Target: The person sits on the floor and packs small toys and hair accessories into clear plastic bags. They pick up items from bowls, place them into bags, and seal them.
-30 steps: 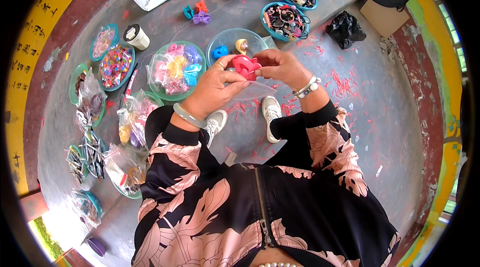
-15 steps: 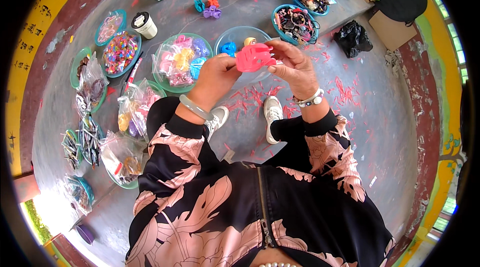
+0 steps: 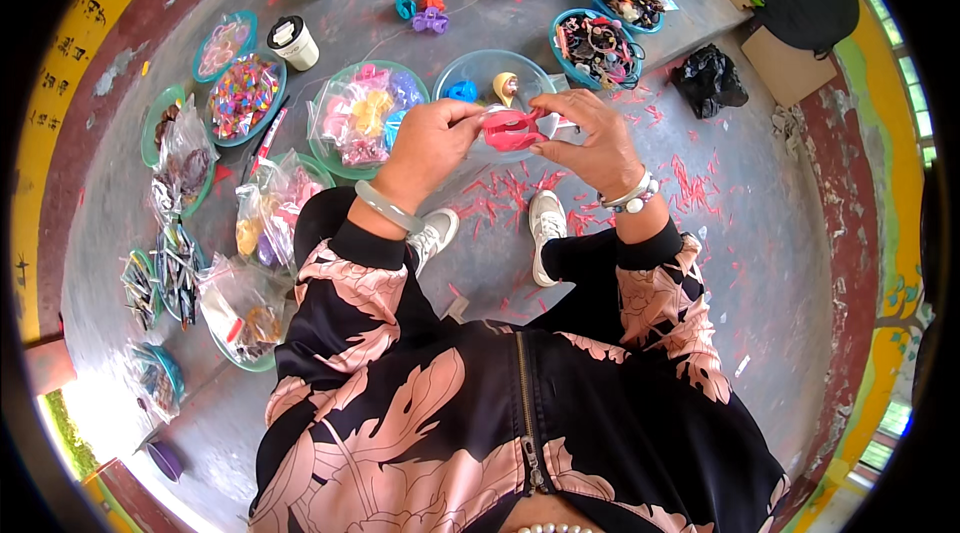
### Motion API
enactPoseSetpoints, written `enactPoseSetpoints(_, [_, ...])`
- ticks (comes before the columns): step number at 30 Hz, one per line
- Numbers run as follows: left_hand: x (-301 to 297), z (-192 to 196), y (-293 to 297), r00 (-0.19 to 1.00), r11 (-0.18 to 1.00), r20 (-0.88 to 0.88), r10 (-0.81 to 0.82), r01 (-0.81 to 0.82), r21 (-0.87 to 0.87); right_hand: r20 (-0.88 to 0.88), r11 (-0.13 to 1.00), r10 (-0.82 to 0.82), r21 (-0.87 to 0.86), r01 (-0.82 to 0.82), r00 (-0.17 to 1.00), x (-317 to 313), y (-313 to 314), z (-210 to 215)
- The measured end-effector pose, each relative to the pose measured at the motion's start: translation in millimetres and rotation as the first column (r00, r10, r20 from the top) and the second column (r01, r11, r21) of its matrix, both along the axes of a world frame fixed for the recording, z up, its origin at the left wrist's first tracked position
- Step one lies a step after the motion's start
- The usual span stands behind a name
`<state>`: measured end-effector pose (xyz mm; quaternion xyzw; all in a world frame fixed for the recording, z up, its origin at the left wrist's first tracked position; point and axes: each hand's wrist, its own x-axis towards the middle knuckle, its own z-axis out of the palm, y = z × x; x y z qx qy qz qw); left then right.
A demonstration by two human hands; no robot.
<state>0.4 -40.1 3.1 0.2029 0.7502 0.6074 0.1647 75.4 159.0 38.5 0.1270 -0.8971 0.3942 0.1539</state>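
Red plastic clip (image 3: 512,133), pinched between left hand (image 3: 432,141) and right hand (image 3: 594,143), near a clear bowl (image 3: 485,74) containing a blue clip (image 3: 462,91) and yellow piece (image 3: 503,86), green bowl (image 3: 345,169) of bagged clips (image 3: 368,115) beside it

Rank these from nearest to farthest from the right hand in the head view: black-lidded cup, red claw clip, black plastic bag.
Going by the head view, from the right hand:
1. Red claw clip: held, just to its left.
2. Black plastic bag: ahead, to its right.
3. Black-lidded cup: ahead, well to its left.
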Motion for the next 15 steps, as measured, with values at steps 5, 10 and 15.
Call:
enactPoseSetpoints(5, [-0.5, -7.0, 2.0, 0.929, 0.994, -0.370, -0.002, -0.038, -0.101, -0.112, 0.979, 0.017, 0.204, 0.007, 0.994, 1.0, -6.2, -2.3])
enactPoseSetpoints(10, [0.5, -9.8, 1.1, 0.896, 0.976, -0.439, -0.071, -0.029, -0.217, -0.150, 0.948, 0.028, 0.317, 0.021, 0.988, 1.5, -8.7, -3.0])
enactPoseSetpoints(15, [4.8, -12.3, 5.6, 0.869, 0.966, -0.485, -0.094, -0.038, -0.255, -0.167, 0.887, 0.001, 0.456, 0.076, 0.986, 3.8, -19.1, -5.6])
